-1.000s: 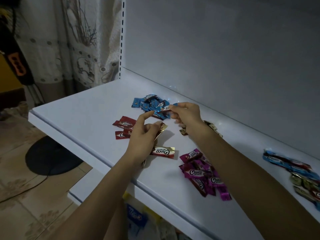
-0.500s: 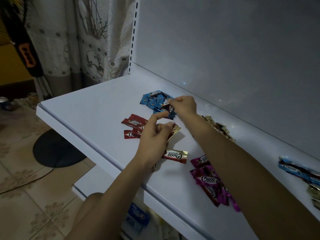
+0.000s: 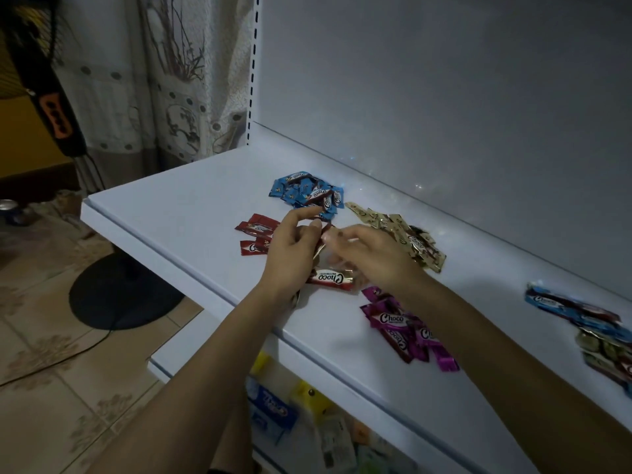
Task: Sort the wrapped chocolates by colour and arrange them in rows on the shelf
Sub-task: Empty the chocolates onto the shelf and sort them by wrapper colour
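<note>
Right hand (image 3: 369,258) back near held chocolates (image 3: 326,230)

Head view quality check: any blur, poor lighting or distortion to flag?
Head view: dim, bluish light; right hand smeared by motion, left hand sharper; small glints speckle the back panel; print on purple chocolates readable.
</note>
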The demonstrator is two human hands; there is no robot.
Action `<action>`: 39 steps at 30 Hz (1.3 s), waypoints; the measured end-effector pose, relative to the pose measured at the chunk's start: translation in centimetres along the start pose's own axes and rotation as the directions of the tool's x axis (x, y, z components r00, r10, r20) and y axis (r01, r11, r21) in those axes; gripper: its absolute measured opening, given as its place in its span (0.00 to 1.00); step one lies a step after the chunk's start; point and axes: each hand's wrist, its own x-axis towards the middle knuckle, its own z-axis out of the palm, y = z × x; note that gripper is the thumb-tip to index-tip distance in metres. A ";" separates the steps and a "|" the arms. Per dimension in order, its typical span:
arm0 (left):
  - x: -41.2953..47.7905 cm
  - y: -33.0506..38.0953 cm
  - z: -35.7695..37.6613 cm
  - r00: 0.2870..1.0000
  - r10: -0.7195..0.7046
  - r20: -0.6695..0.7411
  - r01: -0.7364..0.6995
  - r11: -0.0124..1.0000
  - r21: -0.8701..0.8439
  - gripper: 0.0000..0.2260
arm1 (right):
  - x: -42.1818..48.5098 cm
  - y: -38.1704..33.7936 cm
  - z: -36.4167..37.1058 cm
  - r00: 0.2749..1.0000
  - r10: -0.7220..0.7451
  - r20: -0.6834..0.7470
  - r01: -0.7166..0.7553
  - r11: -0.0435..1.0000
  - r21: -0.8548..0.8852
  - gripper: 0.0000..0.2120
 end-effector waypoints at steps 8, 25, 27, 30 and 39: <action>-0.1 -0.3 3.7 0.977 0.175 0.120 -0.195 0.964 0.181 0.10 | -2.6 2.9 0.1 0.973 -0.009 -0.231 0.066 0.968 0.242 0.10; 0.5 -2.0 5.2 0.970 0.198 0.143 -0.226 0.950 0.214 0.15 | -0.3 4.6 -5.0 0.878 0.083 -0.471 0.080 0.945 0.316 0.06; 0.7 -2.2 5.3 0.976 0.175 0.131 -0.202 0.950 0.237 0.16 | 0.4 5.3 -6.6 0.861 0.134 -0.491 0.070 0.924 0.375 0.07; 0.7 -2.2 5.4 0.983 0.152 0.106 -0.175 0.948 0.266 0.15 | 1.8 6.5 -8.9 0.819 0.236 -0.524 0.014 0.903 0.428 0.07; 0.7 -2.0 5.4 0.988 0.138 0.074 -0.153 0.955 0.254 0.17 | 2.0 7.5 -9.6 0.820 0.215 -0.530 -0.016 0.935 0.355 0.08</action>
